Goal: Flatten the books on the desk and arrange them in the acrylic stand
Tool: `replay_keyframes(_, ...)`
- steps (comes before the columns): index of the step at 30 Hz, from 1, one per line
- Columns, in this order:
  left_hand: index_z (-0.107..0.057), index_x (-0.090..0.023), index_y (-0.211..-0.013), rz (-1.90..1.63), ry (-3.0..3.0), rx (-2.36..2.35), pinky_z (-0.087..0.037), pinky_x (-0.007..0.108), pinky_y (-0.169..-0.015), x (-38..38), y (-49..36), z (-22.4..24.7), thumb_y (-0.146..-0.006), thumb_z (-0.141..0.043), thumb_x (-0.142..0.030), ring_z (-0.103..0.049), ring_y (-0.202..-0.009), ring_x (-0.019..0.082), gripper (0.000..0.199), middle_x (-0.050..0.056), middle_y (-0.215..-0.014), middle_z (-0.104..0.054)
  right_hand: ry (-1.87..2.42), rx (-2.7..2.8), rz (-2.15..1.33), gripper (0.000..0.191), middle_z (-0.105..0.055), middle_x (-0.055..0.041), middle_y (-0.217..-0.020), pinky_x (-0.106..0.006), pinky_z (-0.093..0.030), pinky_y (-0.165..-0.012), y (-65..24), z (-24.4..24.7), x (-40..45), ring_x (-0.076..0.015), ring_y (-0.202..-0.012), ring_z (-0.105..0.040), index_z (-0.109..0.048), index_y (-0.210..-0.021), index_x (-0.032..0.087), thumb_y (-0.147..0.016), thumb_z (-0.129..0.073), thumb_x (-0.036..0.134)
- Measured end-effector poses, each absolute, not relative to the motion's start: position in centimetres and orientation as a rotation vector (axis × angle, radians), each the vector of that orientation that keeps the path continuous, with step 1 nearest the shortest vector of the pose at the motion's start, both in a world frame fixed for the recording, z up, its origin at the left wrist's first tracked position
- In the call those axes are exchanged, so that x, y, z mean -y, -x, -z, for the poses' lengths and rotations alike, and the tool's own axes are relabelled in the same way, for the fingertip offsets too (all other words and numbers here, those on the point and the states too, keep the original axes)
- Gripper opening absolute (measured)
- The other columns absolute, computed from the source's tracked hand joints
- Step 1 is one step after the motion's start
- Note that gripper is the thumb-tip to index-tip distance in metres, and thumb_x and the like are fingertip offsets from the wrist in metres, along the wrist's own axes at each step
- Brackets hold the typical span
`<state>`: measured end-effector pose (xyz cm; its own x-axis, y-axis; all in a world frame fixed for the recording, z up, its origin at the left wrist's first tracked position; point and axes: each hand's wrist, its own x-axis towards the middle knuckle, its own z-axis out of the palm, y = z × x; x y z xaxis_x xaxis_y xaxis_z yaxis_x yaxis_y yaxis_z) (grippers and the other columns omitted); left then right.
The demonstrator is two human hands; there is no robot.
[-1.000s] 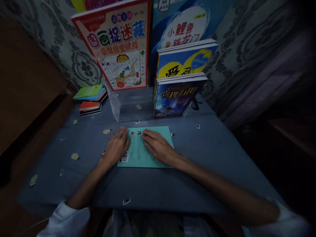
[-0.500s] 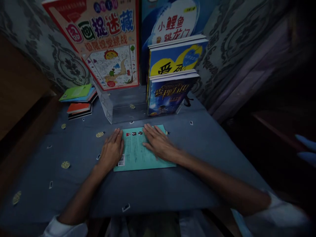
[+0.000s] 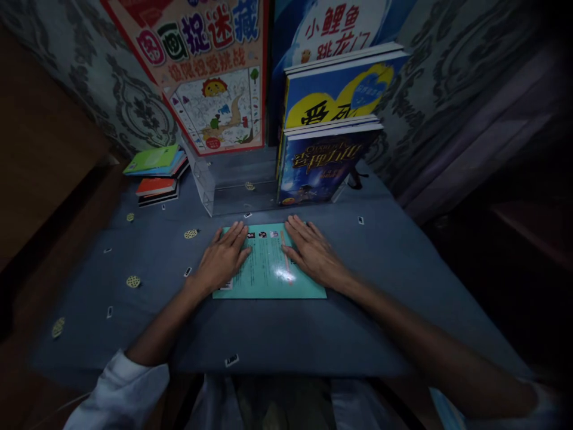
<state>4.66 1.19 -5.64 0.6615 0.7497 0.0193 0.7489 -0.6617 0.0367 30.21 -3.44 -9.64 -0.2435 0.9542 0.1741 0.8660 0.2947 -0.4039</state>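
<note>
The left hand (image 3: 224, 257) lies flat over the left end of a teal paperback book (image 3: 264, 283), palm down, its fingers straight and close together, the thumb angled inward. The right hand (image 3: 316, 254) lies palm down over the book's right end, fingers extended and slightly parted, thumb out toward the middle. Neither hand pinches anything; in this dim light I cannot tell how firmly they press. Between them, printed text and small portraits show along with a bright patch of glare.

The book lies flat on a blue-grey tablecloth (image 3: 380, 316) with pineapple prints, just in front of a clear acrylic stand (image 3: 203, 185). On the stand's left is a red-bordered picture-puzzle book (image 3: 219, 113); on its right, a dark-blue book with gold lettering (image 3: 324, 170) stands before a blue-and-yellow book (image 3: 331, 92). Left of the stand sits a stack of small books (image 3: 154, 158), green on top.
</note>
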Motion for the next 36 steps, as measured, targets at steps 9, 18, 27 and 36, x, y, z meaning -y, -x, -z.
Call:
replay_keyframes(9,-0.025,-0.014,-0.158,-0.211,-2.717,-1.491,-0.029,0.049,-0.121,1.4,-1.1,6.9,-0.106,-0.032,-0.04,-0.027,-0.152,0.027,0.058,0.017,-0.162,-0.033,1.643,2.188,-0.297,0.066,-0.03,-0.0156,-0.163,-0.053,-0.021,-0.125,-30.1,9.6,3.4,-0.0285,-0.153,-0.023,-0.032,-0.156,0.013,-0.104,-0.028,0.052)
replay_keyframes(18,0.006,-0.022,-0.161,-0.247,-2.845,-1.392,-0.024,0.061,-0.12,8.2,1.0,7.8,-0.105,-0.034,-0.047,-0.027,-0.152,0.031,0.073,0.017,-0.162,-0.033,1.6,2.215,-0.366,0.067,-0.033,-0.0178,-0.162,-0.055,-0.024,-0.123,-30.7,9.1,3.1,-0.0315,-0.152,-0.025,-0.038,-0.153,0.009,-0.103,-0.031,0.053)
replay_keyframes(27,-0.001,-0.006,-0.16,-0.133,-3.028,-1.027,-0.02,0.057,-0.122,12.1,-5.3,7.0,-0.097,-0.036,-0.066,-0.025,-0.152,0.033,0.094,0.025,-0.159,-0.033,1.263,2.127,-0.666,0.056,-0.053,-0.0086,-0.151,-0.053,-0.035,-0.119,-34.2,8.5,1.2,-0.0267,-0.143,-0.045,-0.053,-0.145,0.022,-0.104,-0.03,0.053)
replay_keyframes(36,-0.023,-0.005,-0.156,-0.065,-3.081,-0.669,-0.021,0.05,-0.125,10.1,-14.0,7.1,-0.094,-0.035,-0.072,-0.017,-0.155,0.027,0.092,0.02,-0.161,-0.032,1.195,2.06,-0.702,0.046,-0.06,-0.0069,-0.145,-0.052,-0.036,-0.118,-34.3,8.9,0.9,-0.0252,-0.14,-0.048,-0.06,-0.139,0.023,-0.103,-0.038,0.043)
